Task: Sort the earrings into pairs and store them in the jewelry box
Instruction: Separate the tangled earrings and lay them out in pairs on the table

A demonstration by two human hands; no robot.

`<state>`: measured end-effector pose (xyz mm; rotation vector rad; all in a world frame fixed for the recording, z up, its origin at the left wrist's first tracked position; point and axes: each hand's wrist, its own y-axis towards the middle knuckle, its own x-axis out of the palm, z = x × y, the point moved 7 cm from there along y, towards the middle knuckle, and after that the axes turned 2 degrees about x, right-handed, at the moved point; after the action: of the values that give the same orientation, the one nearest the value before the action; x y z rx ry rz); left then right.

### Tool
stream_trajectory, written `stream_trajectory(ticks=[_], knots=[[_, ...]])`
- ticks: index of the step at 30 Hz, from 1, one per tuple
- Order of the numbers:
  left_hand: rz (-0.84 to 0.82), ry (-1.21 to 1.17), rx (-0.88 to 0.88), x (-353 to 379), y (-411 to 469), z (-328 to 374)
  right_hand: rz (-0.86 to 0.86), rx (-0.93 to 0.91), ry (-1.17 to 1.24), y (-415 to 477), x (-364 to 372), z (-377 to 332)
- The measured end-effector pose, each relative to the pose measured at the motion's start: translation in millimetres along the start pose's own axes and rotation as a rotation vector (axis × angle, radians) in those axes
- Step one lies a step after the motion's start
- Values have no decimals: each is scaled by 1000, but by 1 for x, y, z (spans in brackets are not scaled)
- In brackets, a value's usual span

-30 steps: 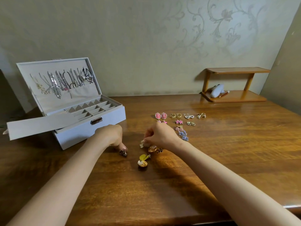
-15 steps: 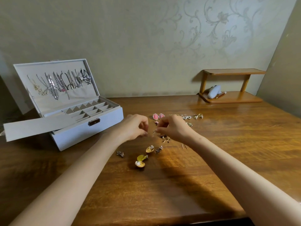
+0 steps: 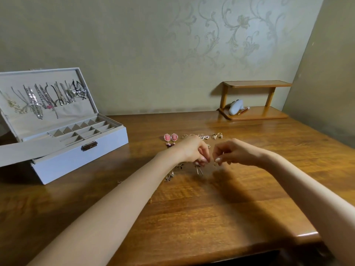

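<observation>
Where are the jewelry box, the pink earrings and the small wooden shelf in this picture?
jewelry box (image 3: pixel 67 162): head view, on its front wall.
pink earrings (image 3: pixel 167 137): head view, on the left earring's pink stone.
small wooden shelf (image 3: pixel 257 83): head view, on its top board.

Earrings (image 3: pixel 171 137) near open jewelry box (image 3: pixel 76 150)

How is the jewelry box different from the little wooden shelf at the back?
The jewelry box is pale grey; the shelf is orange-brown wood. The box sits on the left with its lid open, the shelf at the far right. The box has necklaces hanging in its lid and little compartments; the shelf has two open boards, with a white object on the lower one. Both stand on the wooden table.
</observation>
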<state>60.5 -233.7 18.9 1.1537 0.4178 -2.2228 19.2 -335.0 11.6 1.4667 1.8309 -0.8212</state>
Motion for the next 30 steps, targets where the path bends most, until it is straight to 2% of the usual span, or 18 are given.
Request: stream_trajectory(ticks=[4,15,22,30], knots=[[-101,168,13,15,12,2,-91,26,-18,2,4,16],[32,296,-59,14,42,-9,151,71,-36,28,-9,46],[120,431,-36,7,54,-8,230,107,-58,43,-13,51],[148,496,-24,2,64,-9,310,151,-67,50,-16,57]])
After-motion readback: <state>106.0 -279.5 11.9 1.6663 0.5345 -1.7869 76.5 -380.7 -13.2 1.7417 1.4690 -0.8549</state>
